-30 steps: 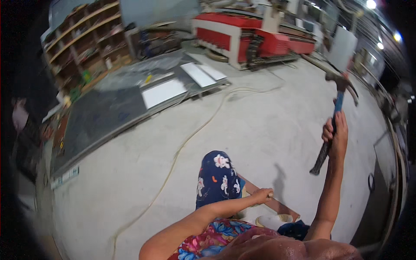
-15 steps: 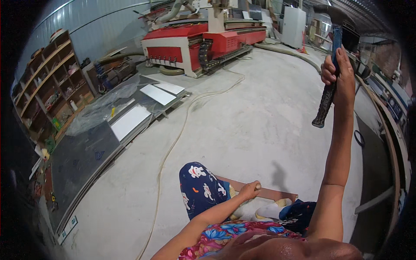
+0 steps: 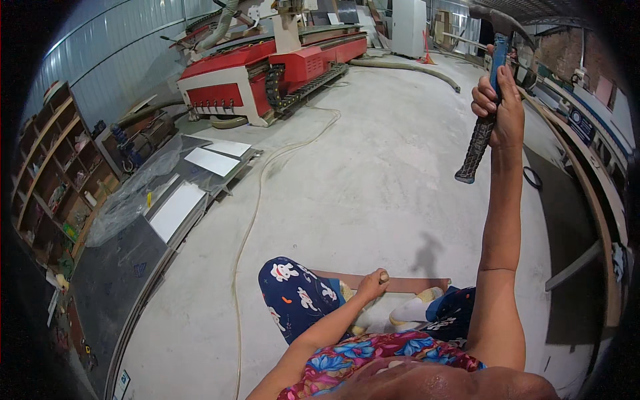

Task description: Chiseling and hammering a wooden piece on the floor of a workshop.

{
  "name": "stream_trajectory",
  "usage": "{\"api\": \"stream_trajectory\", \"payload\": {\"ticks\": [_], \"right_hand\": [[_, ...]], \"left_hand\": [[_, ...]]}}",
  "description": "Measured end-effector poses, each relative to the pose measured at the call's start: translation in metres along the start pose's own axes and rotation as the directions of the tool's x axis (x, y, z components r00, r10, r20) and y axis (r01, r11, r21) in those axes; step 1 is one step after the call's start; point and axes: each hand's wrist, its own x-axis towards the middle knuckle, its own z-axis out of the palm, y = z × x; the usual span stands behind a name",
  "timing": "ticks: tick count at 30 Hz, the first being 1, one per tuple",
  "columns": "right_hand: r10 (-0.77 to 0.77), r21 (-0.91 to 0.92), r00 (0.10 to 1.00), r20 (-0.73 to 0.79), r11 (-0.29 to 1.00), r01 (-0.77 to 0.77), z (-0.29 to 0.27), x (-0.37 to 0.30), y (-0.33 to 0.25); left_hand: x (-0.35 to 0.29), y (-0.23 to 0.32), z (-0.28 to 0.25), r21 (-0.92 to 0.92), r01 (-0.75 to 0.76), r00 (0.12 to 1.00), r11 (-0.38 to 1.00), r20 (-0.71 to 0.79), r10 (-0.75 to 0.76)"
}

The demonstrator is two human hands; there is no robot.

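Note:
My right hand [image 3: 505,113] is raised high at the right, fingers wrapped round the blue and black handle of a hammer [image 3: 475,153]. The hammer's dark metal head is uppermost, near the picture's top edge. Low in front of my body, my left hand [image 3: 370,288] is closed round a tool with a round wooden handle end [image 3: 384,276]; its lower part is hidden by the hand. Beneath that hand a flat brown strip of board [image 3: 417,285] lies across, between my legs. The hammer is well apart from the tool.
A pale hose [image 3: 250,233] runs along the concrete floor at the left. Beyond it lie stacked dark sheets [image 3: 120,267] with white panels [image 3: 177,210] and a wooden shelf rack [image 3: 63,160]. A red and white machine [image 3: 233,80] stands at the back, a long bench [image 3: 580,160] at the right.
The view has turned slightly right, so the surroundings sit further left in the picture. The hammer is still held up and the left hand still grips the wooden-handled tool.

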Motion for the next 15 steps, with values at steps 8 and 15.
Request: {"api": "stream_trajectory", "payload": {"ticks": [8,15], "right_hand": [[0.181,-0.062,0.979,-0.096,0.98,-0.188,-0.019,-0.038,0.026],[0.434,-0.022,0.885,-0.169,0.896,-0.444,-0.035,-0.076,0.061]], "left_hand": [[0.007,-0.003,-0.002,-0.019,0.068,0.998,0.998,-0.002,-0.068],[0.01,-0.005,-0.001,-0.059,0.022,0.999,0.998,-0.027,-0.024]]}}
